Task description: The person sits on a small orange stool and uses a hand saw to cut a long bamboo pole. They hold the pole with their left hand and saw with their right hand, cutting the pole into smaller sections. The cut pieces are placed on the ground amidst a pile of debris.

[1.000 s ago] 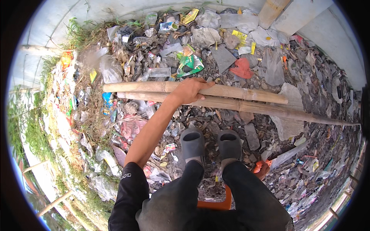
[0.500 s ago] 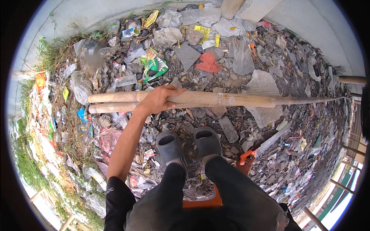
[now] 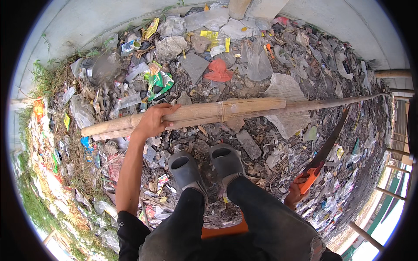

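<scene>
Bamboo, head view: Where the left hand [image 3: 150, 122] clasps them near their left ends, a shorter tan, jointed bamboo pole [image 3: 196, 112] and a longer, thinning brownish bamboo pole [image 3: 300, 106] lie lengthwise together, touching, beyond the feet; smooth round stems ringed by raised nodes.
Left grip: thumb and fingers bent over the poles, bare skin on bamboo.
Saw: a long, tapering dark metal hand saw [image 3: 324, 150] with a bright orange handle, its blade pointing up and away, tip near the longer pole.
Right grip: the right hand [image 3: 294, 194], partly hidden beside the knee, closes round the saw's handle.
Slab: a flat, rough, ragged-edged grey slab [image 3: 285, 86] sits beneath the poles.
Footwear: two dark grey, rounded, matte clogs [image 3: 186, 168], side by side.
Ground: crumpled plastic, dry leaves and dirt, with a wrinkled red plastic bag [image 3: 218, 71], a creased green wrapper [image 3: 160, 83] and an oblong grey block [image 3: 249, 145].
Seat: smooth orange edge [image 3: 224, 230] between the legs.
</scene>
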Available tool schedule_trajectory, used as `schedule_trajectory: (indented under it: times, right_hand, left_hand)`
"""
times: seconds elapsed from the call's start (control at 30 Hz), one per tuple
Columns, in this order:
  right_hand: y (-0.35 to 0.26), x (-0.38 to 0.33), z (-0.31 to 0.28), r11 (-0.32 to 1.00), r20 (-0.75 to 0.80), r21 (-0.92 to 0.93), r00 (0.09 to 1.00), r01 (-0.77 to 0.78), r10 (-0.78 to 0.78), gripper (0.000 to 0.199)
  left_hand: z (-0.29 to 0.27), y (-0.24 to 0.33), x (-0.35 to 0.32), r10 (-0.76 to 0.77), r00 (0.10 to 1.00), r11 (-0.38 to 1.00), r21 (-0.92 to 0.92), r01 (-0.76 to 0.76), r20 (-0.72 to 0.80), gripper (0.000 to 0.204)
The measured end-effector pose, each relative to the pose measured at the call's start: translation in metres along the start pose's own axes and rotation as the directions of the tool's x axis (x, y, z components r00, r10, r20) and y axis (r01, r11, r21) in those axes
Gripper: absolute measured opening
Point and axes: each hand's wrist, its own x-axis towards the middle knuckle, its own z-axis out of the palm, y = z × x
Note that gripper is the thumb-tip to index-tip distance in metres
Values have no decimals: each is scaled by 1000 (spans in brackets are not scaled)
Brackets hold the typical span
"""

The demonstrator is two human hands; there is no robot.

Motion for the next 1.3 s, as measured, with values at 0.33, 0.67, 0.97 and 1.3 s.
schedule_trajectory:
  times: [0.33,0.67,0.97,1.3]
  right_hand:
    - [9,23,14,991,33,133,999,-25,21,17]
    - [-17,40,9,1000,161,-23,987,1,3,15]
    - [-15,41,-5,999,112,37,994,4,-8,16]
    - [-22,48,-16,998,101,35,994,43,-47,17]
  left_hand:
    - [-10,-5,-11,-21,999,999,46,22,-28,77]
    - [-1,-9,-7,5,999,1000,0,-5,-38,74]
    - [-2,-11,-2,30,1000,1000,-8,-30,2,71]
    - [14,3,13,36,999,999,38,-36,8,74]
